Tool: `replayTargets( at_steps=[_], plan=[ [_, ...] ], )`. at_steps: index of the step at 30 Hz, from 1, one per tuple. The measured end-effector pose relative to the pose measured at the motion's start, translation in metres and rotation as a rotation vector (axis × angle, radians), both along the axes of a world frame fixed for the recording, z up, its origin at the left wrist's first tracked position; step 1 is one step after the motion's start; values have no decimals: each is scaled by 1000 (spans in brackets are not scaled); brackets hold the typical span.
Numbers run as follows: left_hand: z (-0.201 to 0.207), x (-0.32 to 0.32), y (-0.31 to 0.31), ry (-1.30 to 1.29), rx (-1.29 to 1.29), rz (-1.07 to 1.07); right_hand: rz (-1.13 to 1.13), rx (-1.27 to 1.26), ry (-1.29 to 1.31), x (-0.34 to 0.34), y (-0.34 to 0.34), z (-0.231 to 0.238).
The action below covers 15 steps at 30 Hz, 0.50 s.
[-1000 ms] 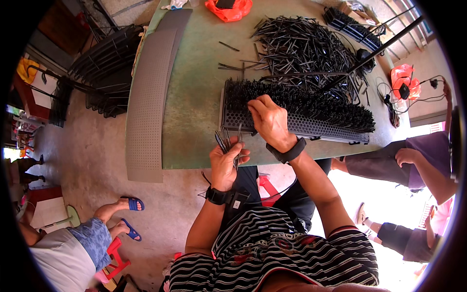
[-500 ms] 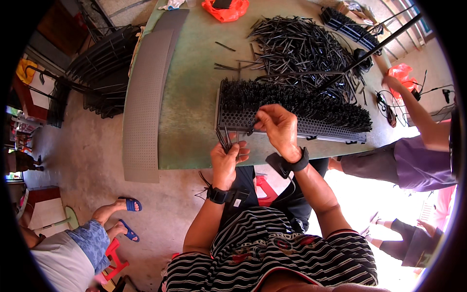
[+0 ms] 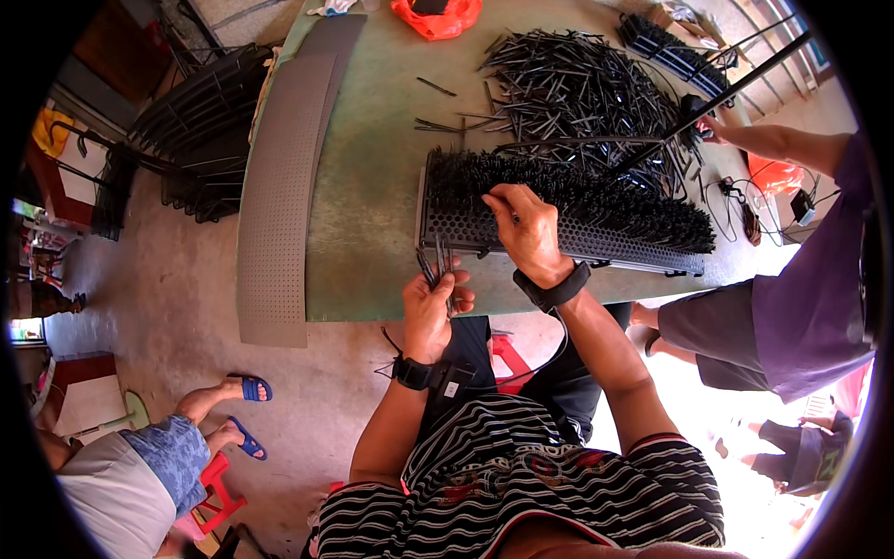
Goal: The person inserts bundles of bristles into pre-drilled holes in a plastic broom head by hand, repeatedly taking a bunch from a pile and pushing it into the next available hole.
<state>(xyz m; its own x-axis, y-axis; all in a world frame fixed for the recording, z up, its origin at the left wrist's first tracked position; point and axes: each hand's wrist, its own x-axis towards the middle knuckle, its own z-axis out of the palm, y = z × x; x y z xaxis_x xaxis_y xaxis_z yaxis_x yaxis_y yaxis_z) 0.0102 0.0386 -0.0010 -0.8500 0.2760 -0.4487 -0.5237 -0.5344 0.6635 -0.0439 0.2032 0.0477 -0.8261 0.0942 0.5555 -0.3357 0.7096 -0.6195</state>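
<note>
My left hand (image 3: 432,303) is closed around several thin black strips (image 3: 438,256), whose ends stick up past the fingers just in front of the table edge. My right hand (image 3: 531,233) is above the black perforated panel (image 3: 587,244), thumb and fingertips pinched at the near border of the upright strips (image 3: 568,191). What the pinch holds is hidden by the fingers and the dark background. Short black strips stand packed like bristles along the panel's far side, while its near rows show bare holes.
Behind the panel lies a large heap of loose black strips (image 3: 587,88). Long grey perforated sheets (image 3: 279,196) line the table's left side. A black bar (image 3: 717,98) slants over the heap. At right, a person in purple (image 3: 810,279) reaches over the table; another person (image 3: 140,466) sits lower left.
My right hand has moved up and slightly left, from the panel's bare near rows to the bristle border. My left hand stays nearly still. The person at right has moved closer to the table.
</note>
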Motion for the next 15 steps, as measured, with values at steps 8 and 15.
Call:
replayTargets(
  at_steps=[8, 15],
  plan=[
    [3, 2, -2, 12, 42, -27, 103, 322, -17, -11, 1, 10],
    [7, 3, -2, 3, 85, -56, 223, 330, 9, -22, 6, 6]
  ],
)
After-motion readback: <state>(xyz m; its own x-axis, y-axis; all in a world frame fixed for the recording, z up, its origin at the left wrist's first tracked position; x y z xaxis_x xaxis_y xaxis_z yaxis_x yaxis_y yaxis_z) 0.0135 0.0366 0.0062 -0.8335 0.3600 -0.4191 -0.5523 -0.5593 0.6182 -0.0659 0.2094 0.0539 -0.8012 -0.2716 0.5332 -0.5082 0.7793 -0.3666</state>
